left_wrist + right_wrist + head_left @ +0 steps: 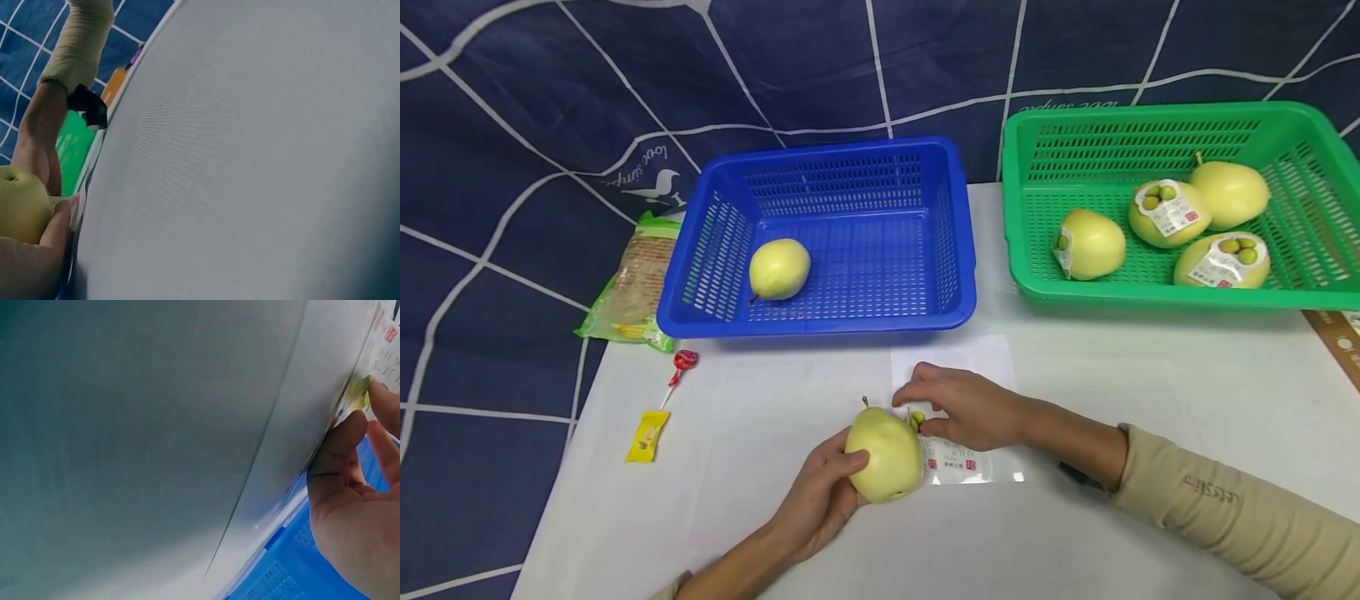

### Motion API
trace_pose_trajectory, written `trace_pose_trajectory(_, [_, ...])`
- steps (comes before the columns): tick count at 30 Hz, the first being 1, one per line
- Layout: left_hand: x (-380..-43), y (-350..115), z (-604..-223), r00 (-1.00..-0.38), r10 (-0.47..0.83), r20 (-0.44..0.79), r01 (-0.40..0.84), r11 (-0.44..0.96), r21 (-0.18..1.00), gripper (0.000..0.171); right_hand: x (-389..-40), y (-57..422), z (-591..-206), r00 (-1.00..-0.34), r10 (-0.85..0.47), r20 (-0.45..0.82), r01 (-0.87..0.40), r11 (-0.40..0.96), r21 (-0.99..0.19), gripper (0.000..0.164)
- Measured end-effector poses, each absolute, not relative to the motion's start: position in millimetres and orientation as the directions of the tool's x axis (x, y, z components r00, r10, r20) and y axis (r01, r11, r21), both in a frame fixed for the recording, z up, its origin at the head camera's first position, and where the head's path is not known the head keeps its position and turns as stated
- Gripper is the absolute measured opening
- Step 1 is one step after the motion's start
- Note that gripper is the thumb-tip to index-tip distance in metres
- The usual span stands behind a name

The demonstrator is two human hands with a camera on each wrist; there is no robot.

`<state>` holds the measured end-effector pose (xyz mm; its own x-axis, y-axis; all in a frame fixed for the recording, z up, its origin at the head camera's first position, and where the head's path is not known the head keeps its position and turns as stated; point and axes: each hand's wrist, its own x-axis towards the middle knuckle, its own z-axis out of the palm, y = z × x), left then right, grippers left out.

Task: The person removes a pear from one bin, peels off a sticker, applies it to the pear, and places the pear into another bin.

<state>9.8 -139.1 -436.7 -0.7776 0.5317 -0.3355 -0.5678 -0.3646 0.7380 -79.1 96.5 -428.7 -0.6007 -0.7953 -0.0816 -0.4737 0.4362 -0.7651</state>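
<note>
In the head view my left hand point(823, 492) grips a pale yellow pear point(883, 457), stem up, just above the white table. The same pear point(22, 206) is at the left edge of the left wrist view. My right hand point(962, 407) is bent over a sheet of labels point(958, 354) beside the pear. Its thumb and fingertips are at a sticker point(917, 419) printed with small green fruit; whether they pinch it is unclear. In the right wrist view, thumb and fingers point(340, 447) stand apart beside the printed label point(387, 359).
A blue basket point(820, 325) holds one unlabelled pear point(780, 268). The green basket point(1150, 296) at right holds several pears, most with visible labels. A lollipop point(685, 360), a yellow packet point(647, 436) and a green-edged bag point(638, 279) lie at left.
</note>
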Motion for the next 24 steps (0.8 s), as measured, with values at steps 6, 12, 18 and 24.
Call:
trace_pose_trajectory(6, [12, -137, -437, -0.794, 0.508, -0.334, -0.546, -0.354, 0.759, 0.05, -82, 97, -428, -0.617, -0.78, -0.103, -0.46, 0.464, -0.757, 0.017])
trace_pose_trajectory(12, [13, -135, -436, -0.805, 0.493, -0.329, -0.524, -0.33, 0.785, 0.048, -84, 101, -426, -0.629, -0.776, -0.045, -0.465, 0.423, -0.778, 0.02])
trace_pose_trajectory(18, [13, -133, -433, -0.815, 0.483, -0.321, -0.5, -0.305, 0.81, 0.045, -88, 108, -421, -0.608, -0.794, -0.006, -0.477, 0.372, -0.796, 0.026])
trace_pose_trajectory(24, [12, -133, -433, -0.817, 0.48, -0.32, -0.498, -0.307, 0.811, 0.044, -91, 120, -414, -0.583, -0.812, -0.008, -0.456, 0.335, -0.825, 0.025])
